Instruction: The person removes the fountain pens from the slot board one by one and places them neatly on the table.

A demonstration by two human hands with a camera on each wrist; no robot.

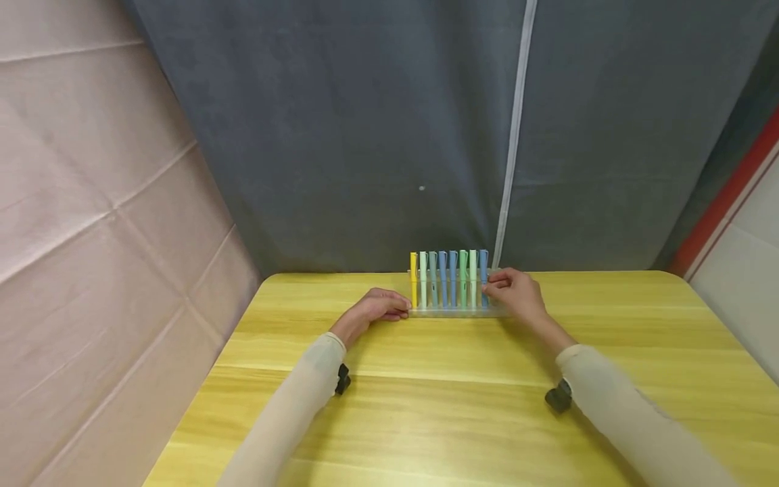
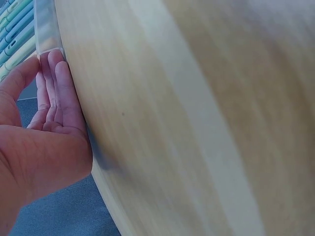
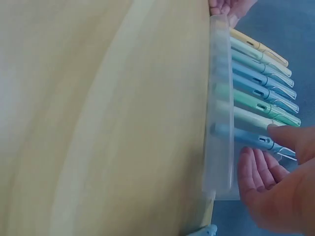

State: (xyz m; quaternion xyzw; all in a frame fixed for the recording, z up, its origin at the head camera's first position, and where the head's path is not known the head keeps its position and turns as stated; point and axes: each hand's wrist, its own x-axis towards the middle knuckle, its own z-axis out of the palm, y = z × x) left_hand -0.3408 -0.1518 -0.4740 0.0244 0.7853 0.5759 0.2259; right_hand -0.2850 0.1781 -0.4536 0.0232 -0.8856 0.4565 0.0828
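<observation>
A clear pen stand [image 1: 447, 313] sits at the far side of the table, with several pens upright in a row. A yellow pen [image 1: 414, 279] is at the left end, and pale green, green and blue pens follow. At the right end, my right hand [image 1: 516, 292] pinches the last blue pen [image 3: 246, 136] between thumb and fingers; its foot is in the stand. My left hand [image 1: 382, 306] holds the stand's left end with thumb and fingertips, also seen in the left wrist view, where the hand [image 2: 59, 98] lies low by the table's surface.
The wooden table [image 1: 395, 406] reaches back to a dark grey curtain [image 1: 365, 135]. A pale draped wall [image 1: 109, 237] stands on the left. In the right wrist view, a small blue object [image 3: 203, 230] shows at the bottom edge, mostly cut off.
</observation>
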